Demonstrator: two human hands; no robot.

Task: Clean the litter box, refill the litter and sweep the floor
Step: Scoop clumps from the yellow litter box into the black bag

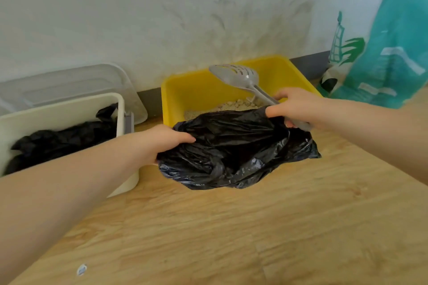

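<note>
The litter box is bright yellow, its litter pale beige. The scoop is grey, slotted. Both the bag and the liner of the cream bin are glossy black. The floor is honey wood grain — the litter sack teal and white with green print.

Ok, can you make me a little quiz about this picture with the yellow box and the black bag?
1. True or false: the grey scoop is lying flat on the wooden floor.
2. Which hand holds the scoop? A) left hand B) right hand C) neither
3. Fill in: the black bag sits in front of the ______ litter box.

Key
1. False. Its head is up over the litter box, and its handle is in a hand.
2. B. The right hand grips the handle and the bag's edge; the left hand holds the bag's other edge.
3. Yellow.
</note>
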